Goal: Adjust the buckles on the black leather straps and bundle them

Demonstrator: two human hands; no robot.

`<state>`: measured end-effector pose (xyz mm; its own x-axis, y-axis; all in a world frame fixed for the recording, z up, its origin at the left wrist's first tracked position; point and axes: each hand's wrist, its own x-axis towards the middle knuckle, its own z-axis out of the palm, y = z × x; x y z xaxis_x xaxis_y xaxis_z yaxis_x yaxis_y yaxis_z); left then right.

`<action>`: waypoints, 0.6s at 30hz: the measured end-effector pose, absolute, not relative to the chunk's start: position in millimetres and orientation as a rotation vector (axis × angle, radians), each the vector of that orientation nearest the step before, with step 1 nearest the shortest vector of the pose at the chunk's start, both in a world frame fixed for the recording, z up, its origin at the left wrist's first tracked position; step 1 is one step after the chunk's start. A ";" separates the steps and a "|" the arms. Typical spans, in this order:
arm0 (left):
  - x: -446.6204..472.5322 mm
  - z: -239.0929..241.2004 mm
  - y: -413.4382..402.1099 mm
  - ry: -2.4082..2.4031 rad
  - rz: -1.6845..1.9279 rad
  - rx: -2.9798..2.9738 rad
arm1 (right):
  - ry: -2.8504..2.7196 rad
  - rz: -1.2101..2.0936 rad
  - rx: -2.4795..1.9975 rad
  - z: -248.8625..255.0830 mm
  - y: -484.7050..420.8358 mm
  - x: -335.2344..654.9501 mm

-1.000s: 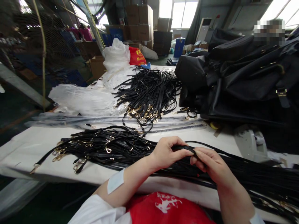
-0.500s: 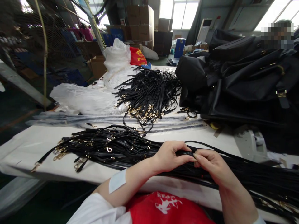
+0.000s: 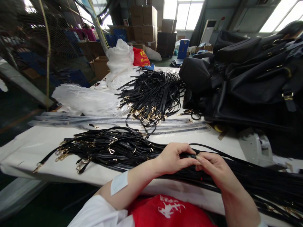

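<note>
From my distant seat I make out smooth, leather-like black straps (image 3: 125,142) with a low sheen, their shiny gold-toned metal clasps (image 3: 155,117), crinkled glossy translucent plastic film (image 3: 82,99), a smooth pale tabletop (image 3: 23,142), black bags (image 3: 255,91) of soft, faintly glossy leather-like material, and matt cardboard boxes (image 3: 149,15).

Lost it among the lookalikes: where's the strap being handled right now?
In the head view, right of centre, the black strap is held by the left hand and right hand, over the near strap bundle.

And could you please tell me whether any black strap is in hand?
In hand: the left hand and right hand pinch a black strap, visible between them.
</note>
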<state>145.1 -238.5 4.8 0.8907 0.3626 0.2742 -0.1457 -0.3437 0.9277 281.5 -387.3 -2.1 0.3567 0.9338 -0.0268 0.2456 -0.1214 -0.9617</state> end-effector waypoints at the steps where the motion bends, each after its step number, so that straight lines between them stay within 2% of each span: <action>1: 145.2 5.1 -238.2 0.156 0.522 1.856 | -1.083 0.863 -1.600 -2.2 -387.0 281.4; 8: 145.1 4.8 -236.1 0.132 0.504 1.896 | -1.079 0.800 -1.617 -0.7 -385.1 277.0; 18: 142.9 3.4 -242.1 0.112 0.485 1.770 | -1.032 0.940 -1.524 -0.6 -386.7 277.3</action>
